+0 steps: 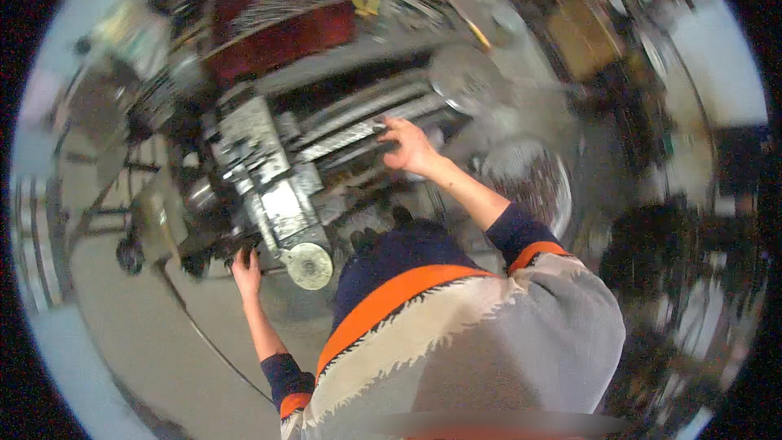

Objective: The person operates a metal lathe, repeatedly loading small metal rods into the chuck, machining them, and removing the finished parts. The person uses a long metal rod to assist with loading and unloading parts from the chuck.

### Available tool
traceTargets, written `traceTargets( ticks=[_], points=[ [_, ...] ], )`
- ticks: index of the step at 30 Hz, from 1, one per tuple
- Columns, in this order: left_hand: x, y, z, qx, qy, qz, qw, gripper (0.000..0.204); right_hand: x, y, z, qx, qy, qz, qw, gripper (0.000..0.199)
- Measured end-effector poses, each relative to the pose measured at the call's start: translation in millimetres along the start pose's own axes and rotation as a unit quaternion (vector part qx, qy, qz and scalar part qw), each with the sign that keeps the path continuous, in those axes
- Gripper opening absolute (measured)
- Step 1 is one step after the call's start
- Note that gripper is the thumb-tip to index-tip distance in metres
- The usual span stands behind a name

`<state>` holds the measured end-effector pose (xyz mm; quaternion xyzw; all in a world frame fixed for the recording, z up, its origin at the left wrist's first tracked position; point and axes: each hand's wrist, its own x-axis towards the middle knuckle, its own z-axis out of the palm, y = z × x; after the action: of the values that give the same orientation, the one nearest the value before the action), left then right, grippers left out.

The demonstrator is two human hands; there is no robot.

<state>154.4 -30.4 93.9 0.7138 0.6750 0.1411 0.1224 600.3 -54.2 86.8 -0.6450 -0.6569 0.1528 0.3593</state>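
Observation:
A metal lathe stands before me, blurred by motion, with its carriage and tool slide on the left. My right hand is over the bright ridged bed, its fingers apart and slightly bent. A small shiny spot shows at its fingertips; I cannot tell whether it is a loose thing or part of the machine. Lower left, the fingers of my left hand curl at a dark part on the lathe's near side, too blurred to name. Just right of that hand is a round pale handwheel dial.
Behind the lathe sits a dark red tray full of thin metal pieces. Several long tools lie to its right. A round metal disc is at the bed's right end, and a round pan below it. A cable crosses the floor.

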Motion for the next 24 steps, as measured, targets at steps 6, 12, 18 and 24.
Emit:
traceTargets(
  ticks=[6,12,18,24],
  points=[
    [10.2,38.1,56.0,0.045,0.010,-0.037,0.998,0.030,-178.6,142.2,-56.2,-0.071,-0.067,0.252,0.963,0.041],
    [4.8,78.3,64.0,0.126,-0.050,-0.093,0.986,0.032,-264.4,227.2,-112.2,-0.157,-0.033,0.475,0.865,0.038],
    [-0.9,51.4,78.8,0.120,-0.050,-0.075,0.989,0.035,-252.6,268.0,-130.5,-0.159,0.033,0.463,0.872,0.036],
    [8.2,38.1,69.8,0.163,-0.074,-0.091,0.980,0.036,-233.7,275.3,-105.9,-0.183,-0.006,0.584,0.791,0.043]
  ],
)
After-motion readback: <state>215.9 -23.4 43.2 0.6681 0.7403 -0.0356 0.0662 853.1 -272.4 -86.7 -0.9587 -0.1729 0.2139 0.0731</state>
